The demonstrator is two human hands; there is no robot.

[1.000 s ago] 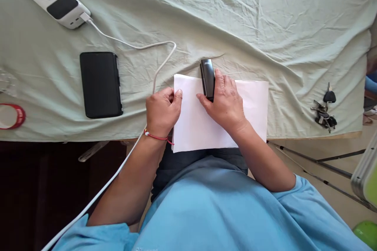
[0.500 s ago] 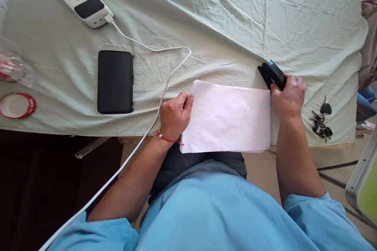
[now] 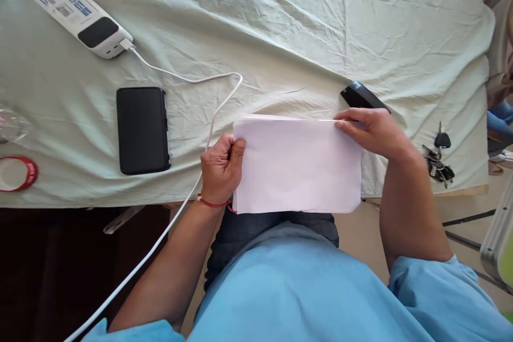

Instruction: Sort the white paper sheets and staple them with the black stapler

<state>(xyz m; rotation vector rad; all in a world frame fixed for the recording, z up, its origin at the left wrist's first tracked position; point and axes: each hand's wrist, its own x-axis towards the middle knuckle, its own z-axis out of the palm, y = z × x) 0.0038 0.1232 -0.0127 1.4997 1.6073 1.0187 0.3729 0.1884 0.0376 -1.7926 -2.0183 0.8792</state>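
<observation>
A stack of white paper sheets [image 3: 296, 168] lies partly over the table's front edge, above my lap. My left hand [image 3: 222, 168] grips its left side, thumb on top and fingers curled underneath. At the upper right corner, my right hand [image 3: 372, 131] pinches the sheets between thumb and fingers. Just beyond that hand a black stapler [image 3: 363, 97] rests on the cloth, its near side partly hidden by the hand.
A pale green cloth [image 3: 280, 26] covers the table. To the left are a black-cased device [image 3: 143, 131], a white power bank [image 3: 80, 16] with a white cable [image 3: 176, 219], and a red tape roll [image 3: 30, 173]. Keys [image 3: 441, 163] lie at the right.
My right hand has let go of the stapler, which now lies on the cloth, and has taken the paper stack's upper right corner. My left hand keeps its hold.
</observation>
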